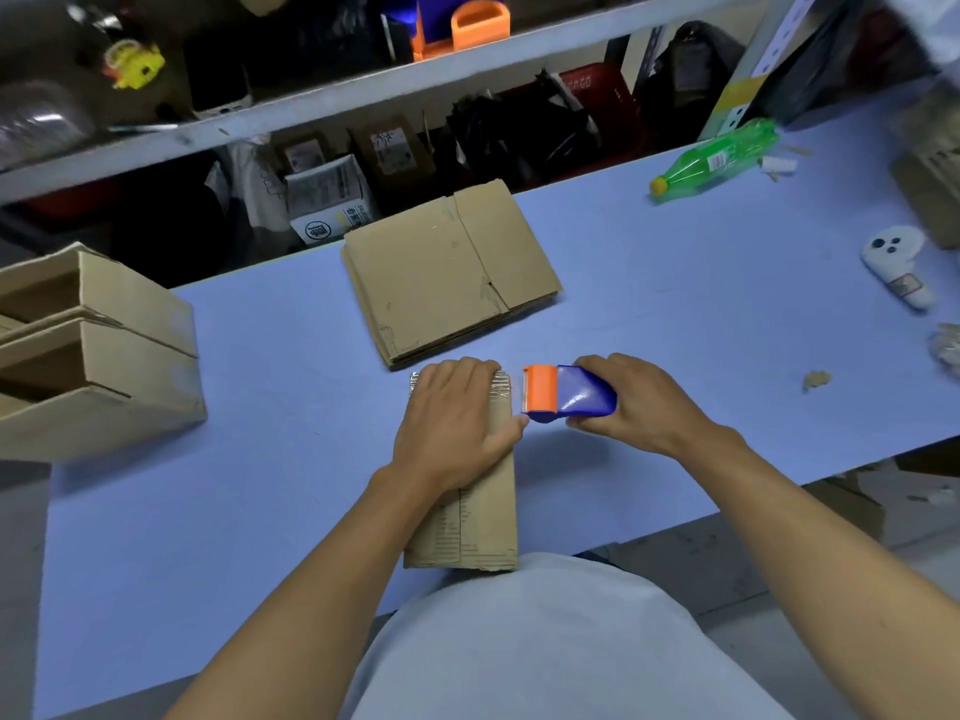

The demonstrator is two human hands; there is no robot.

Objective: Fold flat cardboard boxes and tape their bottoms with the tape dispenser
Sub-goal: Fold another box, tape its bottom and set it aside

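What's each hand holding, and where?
Right hand grips the tape dispenser by its blue body, orange end toward the box. Left hand grips nothing; it presses flat on the box.

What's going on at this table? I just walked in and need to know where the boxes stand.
A person is taping a cardboard box. The left hand presses flat on its top, where shiny tape shows, while the right hand grips the blue and orange tape dispenser beside it. A stack of flat boxes waits behind; folded boxes sit at the left.
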